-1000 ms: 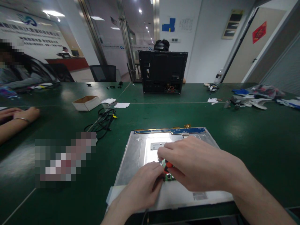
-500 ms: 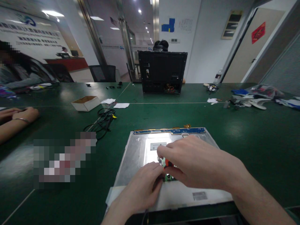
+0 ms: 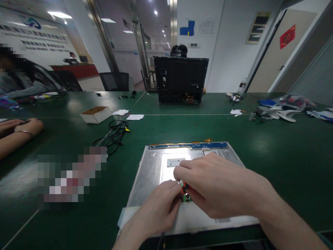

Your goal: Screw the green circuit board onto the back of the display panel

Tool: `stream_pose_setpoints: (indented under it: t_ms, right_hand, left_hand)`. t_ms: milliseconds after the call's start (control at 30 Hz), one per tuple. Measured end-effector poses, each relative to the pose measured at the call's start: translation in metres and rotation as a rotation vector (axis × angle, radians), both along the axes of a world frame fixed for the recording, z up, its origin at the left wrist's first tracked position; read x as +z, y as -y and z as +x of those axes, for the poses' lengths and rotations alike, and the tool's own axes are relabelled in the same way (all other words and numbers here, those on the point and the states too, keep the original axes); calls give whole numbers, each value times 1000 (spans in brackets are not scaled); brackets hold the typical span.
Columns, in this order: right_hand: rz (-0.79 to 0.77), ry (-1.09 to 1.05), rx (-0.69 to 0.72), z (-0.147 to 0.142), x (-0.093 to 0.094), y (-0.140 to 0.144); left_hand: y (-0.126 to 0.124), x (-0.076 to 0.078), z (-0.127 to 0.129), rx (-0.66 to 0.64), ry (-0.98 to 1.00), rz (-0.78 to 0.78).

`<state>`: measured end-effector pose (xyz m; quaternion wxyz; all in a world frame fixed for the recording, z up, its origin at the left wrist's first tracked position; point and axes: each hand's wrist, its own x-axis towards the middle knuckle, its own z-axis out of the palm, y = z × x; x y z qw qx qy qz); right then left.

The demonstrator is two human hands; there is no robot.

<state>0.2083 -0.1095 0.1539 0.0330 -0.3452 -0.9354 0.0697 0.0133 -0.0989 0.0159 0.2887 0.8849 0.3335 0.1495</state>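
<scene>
A silver metal display panel (image 3: pixel 148 173) lies face down on the green table (image 3: pixel 273 156), with a blue circuit strip (image 3: pixel 188 145) along its far edge. My right hand (image 3: pixel 218 185) is closed around a small red-and-black tool (image 3: pixel 185 187) over the panel's near middle. My left hand (image 3: pixel 160 208) pinches a small green circuit board (image 3: pixel 187 198) right under that tool. Both hands touch each other there, and the tool's tip is hidden by my fingers.
A black monitor housing (image 3: pixel 180 80) stands upright at the far side, with a person seated behind it. A black cable (image 3: pixel 114 134) and an open cardboard box (image 3: pixel 95 114) lie to the left. Another person's forearms (image 3: pixel 18 133) rest at the left edge. Loose parts (image 3: pixel 275 113) lie far right.
My right hand has slid slightly toward me and downward over the small board; the left hand keeps its pinch. Nothing else has moved.
</scene>
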Motion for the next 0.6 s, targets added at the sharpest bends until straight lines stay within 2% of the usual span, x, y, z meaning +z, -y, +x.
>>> stream_pose_setpoints:
  t_ms: [400,600]
  right_hand:
    - [13,12,-69,-2,-1,-1]
    - [16,0,-28,0,-2,0]
  left_hand:
    - [0,3,0,13,-16,-2]
    - [0,0,0,12,-1,9]
